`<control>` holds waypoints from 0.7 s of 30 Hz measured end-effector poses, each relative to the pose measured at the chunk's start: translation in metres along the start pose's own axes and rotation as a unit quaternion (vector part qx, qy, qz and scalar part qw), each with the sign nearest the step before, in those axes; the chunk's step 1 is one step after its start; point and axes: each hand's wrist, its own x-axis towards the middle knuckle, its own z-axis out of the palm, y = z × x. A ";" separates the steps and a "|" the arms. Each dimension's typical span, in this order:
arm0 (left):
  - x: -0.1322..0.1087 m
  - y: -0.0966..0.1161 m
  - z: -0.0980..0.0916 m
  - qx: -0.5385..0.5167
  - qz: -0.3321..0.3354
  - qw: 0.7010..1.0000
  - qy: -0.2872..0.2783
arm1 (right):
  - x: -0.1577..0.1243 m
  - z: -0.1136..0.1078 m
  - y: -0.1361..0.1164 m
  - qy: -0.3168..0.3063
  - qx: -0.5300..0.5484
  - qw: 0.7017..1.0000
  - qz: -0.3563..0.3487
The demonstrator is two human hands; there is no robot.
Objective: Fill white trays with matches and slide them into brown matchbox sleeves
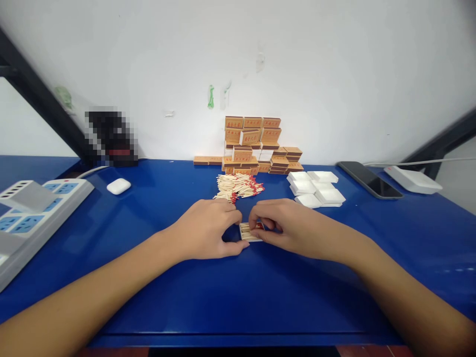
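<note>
A small matchbox tray (248,232) filled with red-tipped matches lies on the blue table (156,277) between my hands. My left hand (208,229) curls around its left end, thumb and fingers closed on it. My right hand (286,225) pinches the tray's right end, fingers pressed together over the match heads. Just behind my hands lies a loose pile of matches (240,187). Orange matchbox sleeves (256,144) are stacked against the wall, and several empty white trays (316,188) sit to the right of the pile.
A white power strip (33,213) lies at the left edge, with a white earbud case (118,186) near it. At the right are a dark phone (370,179) and a white flat device (412,178). A black item stands by the wall, back left.
</note>
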 end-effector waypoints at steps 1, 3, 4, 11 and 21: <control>0.000 0.000 0.000 -0.001 -0.001 1.000 0.000 | 0.000 0.000 0.000 0.002 -0.003 1.000 0.002; 0.000 0.000 0.000 -0.004 -0.003 1.000 -0.003 | 0.001 0.000 0.000 0.005 -0.012 1.000 0.008; 0.000 0.000 0.000 -0.004 -0.003 1.000 -0.003 | 0.001 0.000 0.000 0.005 -0.017 1.000 0.010; -0.001 -0.001 0.002 -0.005 -0.004 1.000 -0.001 | -0.001 -0.003 0.000 -0.001 -0.034 0.999 0.025; 0.001 0.001 -0.001 -0.007 -0.011 1.000 -0.007 | -0.003 -0.006 0.000 -0.026 -0.039 0.998 0.042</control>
